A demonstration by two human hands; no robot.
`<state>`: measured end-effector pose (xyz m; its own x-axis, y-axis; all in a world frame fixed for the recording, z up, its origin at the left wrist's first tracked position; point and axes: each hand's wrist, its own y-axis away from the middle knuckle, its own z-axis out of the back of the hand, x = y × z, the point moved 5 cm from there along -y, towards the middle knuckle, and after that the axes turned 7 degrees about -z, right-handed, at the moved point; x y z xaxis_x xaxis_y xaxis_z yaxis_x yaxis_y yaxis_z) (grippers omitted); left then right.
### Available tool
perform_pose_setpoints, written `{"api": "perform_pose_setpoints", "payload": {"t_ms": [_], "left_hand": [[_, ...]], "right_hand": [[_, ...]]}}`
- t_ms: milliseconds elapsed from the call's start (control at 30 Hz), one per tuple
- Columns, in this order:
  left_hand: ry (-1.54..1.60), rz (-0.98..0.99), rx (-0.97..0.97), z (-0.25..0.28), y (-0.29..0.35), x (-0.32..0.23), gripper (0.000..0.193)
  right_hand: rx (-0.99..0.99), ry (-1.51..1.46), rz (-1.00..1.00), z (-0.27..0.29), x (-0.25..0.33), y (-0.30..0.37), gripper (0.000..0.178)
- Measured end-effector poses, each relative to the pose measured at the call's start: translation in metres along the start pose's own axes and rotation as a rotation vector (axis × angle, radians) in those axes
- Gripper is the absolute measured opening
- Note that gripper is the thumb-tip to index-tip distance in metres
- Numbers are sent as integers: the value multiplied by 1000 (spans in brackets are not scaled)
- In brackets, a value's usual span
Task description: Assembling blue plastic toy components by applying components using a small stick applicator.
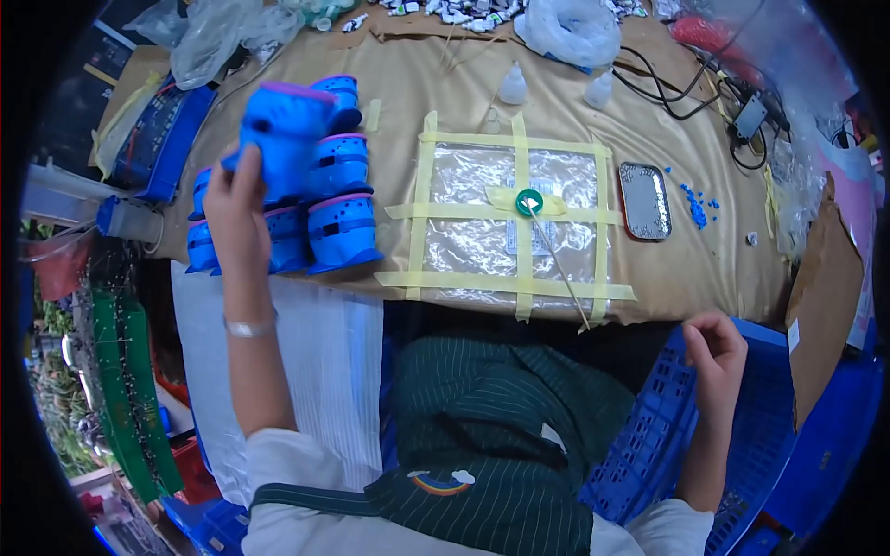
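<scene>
My left hand (239,208) is closed around a blue plastic cup-shaped part (283,139) with a pink rim, raised over a group of similar parts. Those blue parts (341,232) stand in rows on the left side of the table, some hidden behind my hand. My right hand (716,357) is curled with thumb and fingers together, off the table's front right edge; whatever it may pinch is hidden. Between my hands, a small green cap (529,202) with something white inside sits on a taped clear plastic sheet (464,246). A thin stick (562,269) leans from the cap toward the front edge.
A shallow metal tray (645,202) lies right of the sheet, beside scattered small blue bits (697,206). Two white squeeze bottles (513,85) stand farther back. Black cables (663,93) run across the back right. A blue crate (649,417) is below my right arm.
</scene>
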<state>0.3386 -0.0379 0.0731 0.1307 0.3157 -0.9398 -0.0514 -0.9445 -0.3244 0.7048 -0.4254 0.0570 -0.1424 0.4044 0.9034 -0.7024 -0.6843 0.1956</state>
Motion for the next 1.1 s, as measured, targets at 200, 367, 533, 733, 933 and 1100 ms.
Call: {"api": "perform_pose_setpoints", "payload": {"t_ms": [200, 367, 533, 733, 933, 1100], "left_hand": [[-289, -169, -135, 71, -136, 32, 41], [-1285, -107, -246, 139, -176, 60, 68], [-1405, 17, -157, 151, -179, 77, 74], [-1459, 140, 52, 167, -196, 101, 77], [-881, -114, 528, 150, -214, 138, 44], [-1200, -20, 604, 184, -183, 76, 37]], "right_hand": [[-189, 15, -68, 39, -27, 21, 9], [-300, -12, -121, 71, -63, 46, 10], [-386, -18, -127, 85, -85, 67, 11], [-496, -29, -189, 115, -107, 101, 11], [-678, 8, -347, 139, -142, 143, 11], [-918, 294, -354, 196, -255, 164, 17]]}}
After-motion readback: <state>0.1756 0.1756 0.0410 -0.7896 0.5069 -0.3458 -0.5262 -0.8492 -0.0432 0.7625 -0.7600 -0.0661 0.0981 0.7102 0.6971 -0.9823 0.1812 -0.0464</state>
